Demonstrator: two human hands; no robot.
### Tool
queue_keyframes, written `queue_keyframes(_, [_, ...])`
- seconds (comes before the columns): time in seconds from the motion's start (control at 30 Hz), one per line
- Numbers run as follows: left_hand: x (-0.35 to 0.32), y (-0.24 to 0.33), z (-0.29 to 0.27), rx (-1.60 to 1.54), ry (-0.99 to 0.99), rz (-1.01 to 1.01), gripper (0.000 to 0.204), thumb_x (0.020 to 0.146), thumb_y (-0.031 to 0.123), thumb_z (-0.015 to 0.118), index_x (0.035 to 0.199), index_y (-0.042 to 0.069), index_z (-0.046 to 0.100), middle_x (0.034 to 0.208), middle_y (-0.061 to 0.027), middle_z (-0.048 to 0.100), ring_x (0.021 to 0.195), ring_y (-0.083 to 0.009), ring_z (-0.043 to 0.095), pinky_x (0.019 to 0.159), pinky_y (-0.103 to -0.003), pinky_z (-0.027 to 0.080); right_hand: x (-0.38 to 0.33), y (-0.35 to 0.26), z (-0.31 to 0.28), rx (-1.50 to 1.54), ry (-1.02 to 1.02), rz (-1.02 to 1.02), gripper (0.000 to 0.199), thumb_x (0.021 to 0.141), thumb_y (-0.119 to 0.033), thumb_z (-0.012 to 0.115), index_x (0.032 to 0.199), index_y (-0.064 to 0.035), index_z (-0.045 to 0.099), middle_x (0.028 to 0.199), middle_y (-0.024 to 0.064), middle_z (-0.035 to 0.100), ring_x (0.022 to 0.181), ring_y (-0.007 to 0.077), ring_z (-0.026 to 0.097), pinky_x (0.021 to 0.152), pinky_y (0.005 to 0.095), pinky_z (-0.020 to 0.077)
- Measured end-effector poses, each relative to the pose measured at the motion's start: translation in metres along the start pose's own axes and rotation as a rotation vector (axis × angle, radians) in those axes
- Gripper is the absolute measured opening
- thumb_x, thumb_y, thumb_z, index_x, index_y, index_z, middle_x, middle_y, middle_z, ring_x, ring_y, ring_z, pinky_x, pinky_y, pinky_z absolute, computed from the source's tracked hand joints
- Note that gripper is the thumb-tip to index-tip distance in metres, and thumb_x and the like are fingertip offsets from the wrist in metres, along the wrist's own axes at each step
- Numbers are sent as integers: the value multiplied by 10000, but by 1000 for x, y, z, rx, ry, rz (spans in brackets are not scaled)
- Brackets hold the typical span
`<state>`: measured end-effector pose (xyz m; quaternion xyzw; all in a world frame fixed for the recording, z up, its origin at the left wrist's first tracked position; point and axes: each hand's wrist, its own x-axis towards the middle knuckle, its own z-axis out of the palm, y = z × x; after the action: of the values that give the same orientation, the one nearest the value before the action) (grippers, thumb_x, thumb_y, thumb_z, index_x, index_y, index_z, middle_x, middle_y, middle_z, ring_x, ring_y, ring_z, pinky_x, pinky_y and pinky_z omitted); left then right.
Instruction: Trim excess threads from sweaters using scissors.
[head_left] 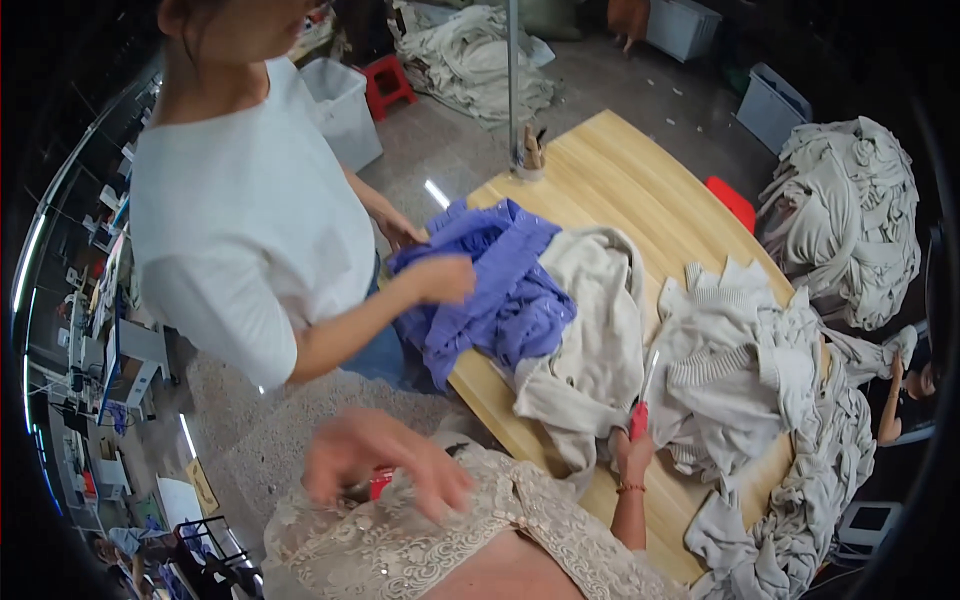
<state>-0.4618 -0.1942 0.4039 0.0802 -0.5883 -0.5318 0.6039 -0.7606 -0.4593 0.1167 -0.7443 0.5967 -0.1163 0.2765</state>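
My right hand (632, 456), with a bracelet at the wrist, is closed round the red handle of slim scissors (640, 415). Their silver blades point away from me, between a cream knit garment (592, 290) and a pile of cream knit pieces with ribbed edges (735, 350). My left hand (390, 460) is raised in front of my lace top, short of the table's near left edge. Motion smears it, but its fingers look apart and no object shows in them. Something small and red (380, 482) shows beside it.
Across the table's left corner, a co-worker in a white top (250, 220) handles a purple garment (490, 280). The wooden table (640, 180) bears a tool holder (530, 165) by a metal pole. Cream fabric heaps (845, 220) stand right and behind; another person sits far right.
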Motion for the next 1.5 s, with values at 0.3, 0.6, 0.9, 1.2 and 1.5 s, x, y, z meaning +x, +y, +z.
queue_keyframes(0.3, [-32,9,53,94,166,128,696,845,423,681,1426,156,407,1164,-297,566,1209,-508,460,1043,-681,212,7,16,13,64,-114,20,465,736,-385,688,814,71,650,748,286,636,762,442,638,677,480,484])
queue_keyframes(0.6, [-23,-15,37,96,148,105,796,817,385,716,1391,-59,388,1221,-317,538,1243,-482,432,1052,-622,256,14,29,27,123,-114,47,466,735,-383,699,729,76,616,674,260,618,679,401,631,646,463,468])
queue_keyframes(0.9, [2,-18,26,297,125,-347,789,838,364,712,1422,-25,353,1259,-181,535,1210,-261,489,1033,-406,343,44,136,90,370,99,-237,404,781,-131,629,1168,-19,616,902,84,655,727,169,566,672,339,487])
queue_keyframes(1.2, [-63,7,87,416,530,-99,783,855,340,701,1437,-23,324,1202,-145,564,1173,-236,516,1025,-391,360,117,34,150,474,-398,-647,687,864,-162,553,1465,-16,253,1321,172,528,1153,301,544,970,356,430])
queue_keyframes(1.5, [-98,12,155,665,859,-57,837,843,409,696,1438,-35,310,1222,-152,550,1188,-226,511,1037,-384,350,120,-99,231,442,-668,-910,681,868,-170,557,1460,-12,259,1329,176,515,1176,301,521,988,361,413])
